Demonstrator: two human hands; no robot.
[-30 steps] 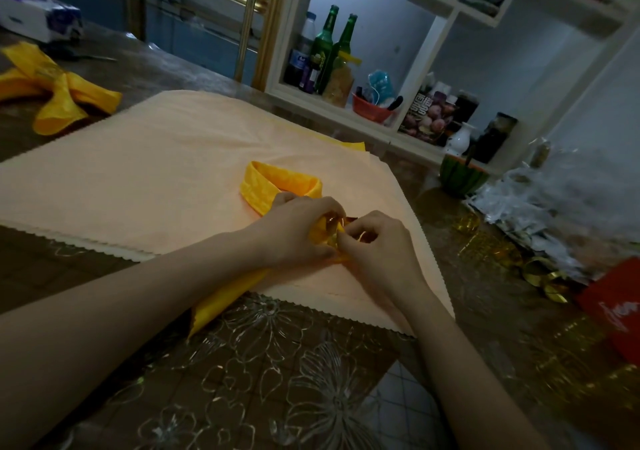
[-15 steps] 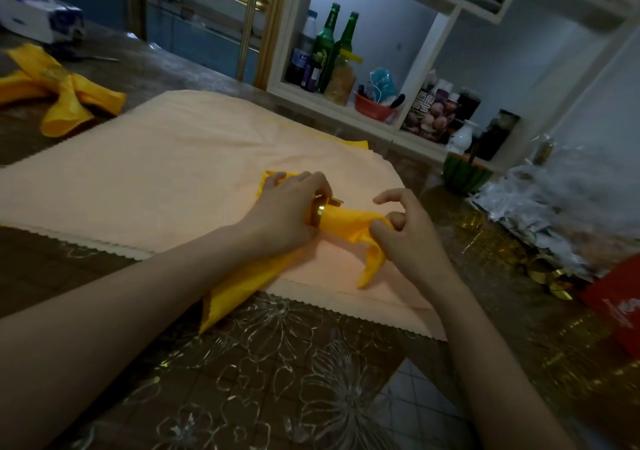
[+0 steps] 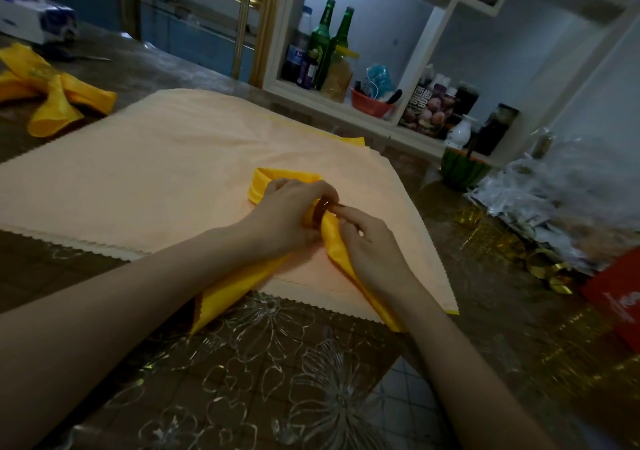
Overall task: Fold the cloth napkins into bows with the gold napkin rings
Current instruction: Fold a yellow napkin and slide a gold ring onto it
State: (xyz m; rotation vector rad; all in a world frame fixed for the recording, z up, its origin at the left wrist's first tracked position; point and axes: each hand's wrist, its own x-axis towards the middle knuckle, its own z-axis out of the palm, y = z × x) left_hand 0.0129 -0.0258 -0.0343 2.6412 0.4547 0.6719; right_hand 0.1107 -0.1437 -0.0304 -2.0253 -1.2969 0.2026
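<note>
Since half a second ago the right hand (image 3: 372, 247) has closed in from the right and now sits against the gold napkin ring (image 3: 319, 210), touching the left hand (image 3: 287, 217). The left hand's fingers curl over the ring and the bunched yellow napkin (image 3: 277, 176). The right hand's fingers are curled too, pinching the napkin just beside the ring.

The napkin lies on the near part of a peach cloth (image 3: 156, 172). Its loop sticks out beyond the left knuckles, one tail runs under the left wrist, and the other runs under the right wrist past the cloth's near edge.

Only a dark arc of the ring shows between the fingers. The napkin's middle is covered by both hands, so how it sits in the ring cannot be told. A finished yellow bow (image 3: 55, 103) lies far left, its left end cut off.
</note>
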